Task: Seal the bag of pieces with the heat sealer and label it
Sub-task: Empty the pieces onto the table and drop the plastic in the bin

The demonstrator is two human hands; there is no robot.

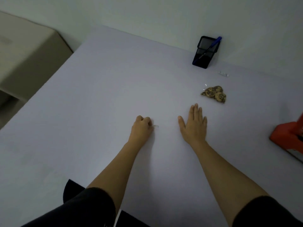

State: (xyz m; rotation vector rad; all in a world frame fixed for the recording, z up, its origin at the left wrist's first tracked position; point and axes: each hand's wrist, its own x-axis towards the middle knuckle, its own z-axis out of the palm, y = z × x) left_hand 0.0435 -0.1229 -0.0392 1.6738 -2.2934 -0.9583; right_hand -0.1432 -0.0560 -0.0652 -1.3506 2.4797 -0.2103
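Observation:
A clear bag of brown round pieces [214, 94] lies on the pale table [98, 95], to the right of centre. My right hand [194, 124] rests flat on the table, fingers spread, just below and left of the bag, not touching it. My left hand [142, 126] is curled with its fingertips pinched on a small pale scrap [155, 126] on the table surface. The red heat sealer [290, 138] sits at the right edge, partly cut off. A small white label [223, 74] lies beyond the bag.
A black mesh pen holder [205, 52] with a blue pen [211, 46] stands against the back wall. A beige box-like piece of furniture [27, 59] sits beside the table at the left.

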